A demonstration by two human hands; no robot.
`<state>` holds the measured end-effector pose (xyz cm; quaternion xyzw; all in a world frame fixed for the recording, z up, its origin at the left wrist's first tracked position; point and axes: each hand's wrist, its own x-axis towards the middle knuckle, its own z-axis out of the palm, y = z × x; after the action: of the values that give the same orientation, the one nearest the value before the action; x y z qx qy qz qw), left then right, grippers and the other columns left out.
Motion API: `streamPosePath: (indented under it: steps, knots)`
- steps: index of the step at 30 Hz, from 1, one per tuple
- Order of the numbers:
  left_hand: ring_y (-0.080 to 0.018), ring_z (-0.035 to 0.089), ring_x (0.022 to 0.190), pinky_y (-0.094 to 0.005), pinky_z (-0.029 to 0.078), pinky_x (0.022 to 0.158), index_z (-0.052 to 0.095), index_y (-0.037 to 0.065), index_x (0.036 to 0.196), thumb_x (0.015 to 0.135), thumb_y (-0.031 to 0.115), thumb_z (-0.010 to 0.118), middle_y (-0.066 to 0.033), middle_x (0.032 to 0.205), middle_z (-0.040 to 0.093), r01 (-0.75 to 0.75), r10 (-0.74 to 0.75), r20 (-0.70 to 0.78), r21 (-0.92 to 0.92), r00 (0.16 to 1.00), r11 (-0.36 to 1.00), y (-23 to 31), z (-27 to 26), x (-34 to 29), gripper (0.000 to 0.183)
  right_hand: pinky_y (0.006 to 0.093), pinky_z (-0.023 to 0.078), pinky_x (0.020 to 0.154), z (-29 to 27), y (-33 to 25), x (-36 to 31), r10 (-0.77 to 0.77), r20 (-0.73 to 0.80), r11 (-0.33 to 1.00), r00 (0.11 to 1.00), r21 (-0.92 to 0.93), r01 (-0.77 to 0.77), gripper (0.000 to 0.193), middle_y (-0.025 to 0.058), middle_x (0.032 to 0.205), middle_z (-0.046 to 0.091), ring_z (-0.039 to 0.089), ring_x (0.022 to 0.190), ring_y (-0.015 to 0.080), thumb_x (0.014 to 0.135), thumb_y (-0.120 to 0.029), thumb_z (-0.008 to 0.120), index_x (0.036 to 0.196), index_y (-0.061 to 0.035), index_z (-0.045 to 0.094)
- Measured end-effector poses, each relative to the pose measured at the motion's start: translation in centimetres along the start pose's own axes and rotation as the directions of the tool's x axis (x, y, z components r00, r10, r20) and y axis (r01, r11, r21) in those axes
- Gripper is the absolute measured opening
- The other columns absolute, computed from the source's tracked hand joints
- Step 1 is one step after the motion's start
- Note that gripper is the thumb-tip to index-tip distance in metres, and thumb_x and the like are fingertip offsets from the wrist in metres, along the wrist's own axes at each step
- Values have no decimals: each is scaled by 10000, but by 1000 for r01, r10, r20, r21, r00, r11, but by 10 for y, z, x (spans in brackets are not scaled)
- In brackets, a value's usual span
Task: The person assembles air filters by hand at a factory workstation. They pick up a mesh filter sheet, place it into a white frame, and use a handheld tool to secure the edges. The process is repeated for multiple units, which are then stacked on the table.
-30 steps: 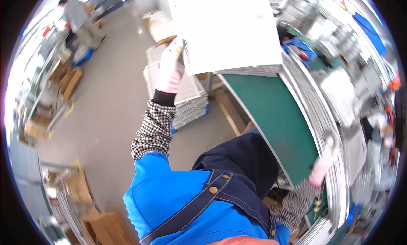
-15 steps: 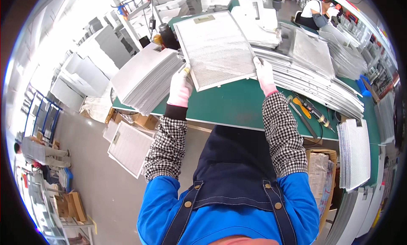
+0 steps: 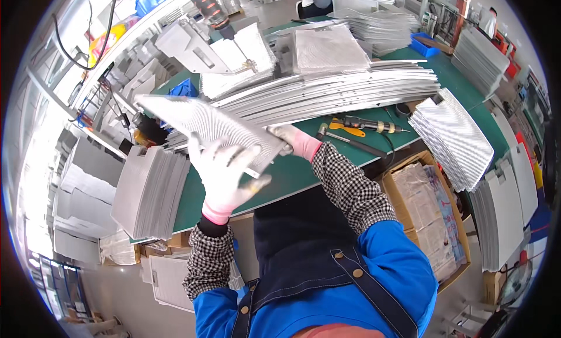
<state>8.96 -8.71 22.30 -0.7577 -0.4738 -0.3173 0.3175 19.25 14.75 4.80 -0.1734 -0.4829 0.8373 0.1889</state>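
Observation:
A framed metal mesh panel (image 3: 204, 119) hangs tilted over the green workbench, seen at a slant with one corner pointing to the far left. My right hand (image 3: 290, 140), in a white and pink glove, is closed on the panel's right end. In front of its near side is my left hand (image 3: 225, 171), gloved alike, with its fingers spread; whether they touch the mesh I cannot tell. Beyond the panel lies a long pile of silvery frames (image 3: 327, 95). Right of my right hand are a hammer (image 3: 356, 144), an orange-handled tool (image 3: 347, 128) and a power screwdriver (image 3: 374, 125).
Stacked panels (image 3: 153, 189) stand on the green bench (image 3: 280, 177) at the left. More mesh panels (image 3: 453, 139) stand at its right edge. An open carton (image 3: 423, 221) sits below, by my right arm. A hanging screwdriver (image 3: 213, 14) is at the far side. Another person (image 3: 318, 0) sits beyond.
My view has turned to the right. The panel has gone from nearly face-on to a steep slant. My left hand has let go of its left edge and spread; my right hand keeps hold.

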Motion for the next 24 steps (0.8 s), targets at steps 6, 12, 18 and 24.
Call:
streamPosePath:
  steps: [6,12,18,24]
  knots:
    - [-242,573,911,-422,405,849,726,169,905,705,375,860,-23,873,617,183,-183,8,-58,983,981,6,34,47,317,369,580,747,-1,-14,-88,-126,-161,498,979,-863,-78,432,138,910,742,716,765,243,986,-408,566,1230,-71,683]
    - [-286,609,790,-395,477,730,690,36,836,731,358,873,-85,830,630,245,-249,-106,-56,963,968,-37,65,52,385,429,549,865,-87,-37,-184,-685,-190,47,704,-975,-217,268,125,1053,710,679,1000,328,925,-324,632,1040,-100,723]
    - [-253,575,928,-419,411,801,712,215,845,672,471,844,-3,889,596,182,-158,139,-187,978,965,2,94,36,335,425,528,913,-145,-66,-203,-573,-304,-360,761,-741,-568,381,111,1104,644,628,1077,318,820,-124,672,1200,-124,657]
    - [-253,556,923,-430,397,828,718,217,995,699,467,831,-7,904,564,197,-194,39,-127,980,972,8,86,22,405,434,512,944,-153,-75,-217,-401,-342,-204,850,-871,-447,614,188,1161,585,578,1150,366,710,-113,703,1313,-110,586]
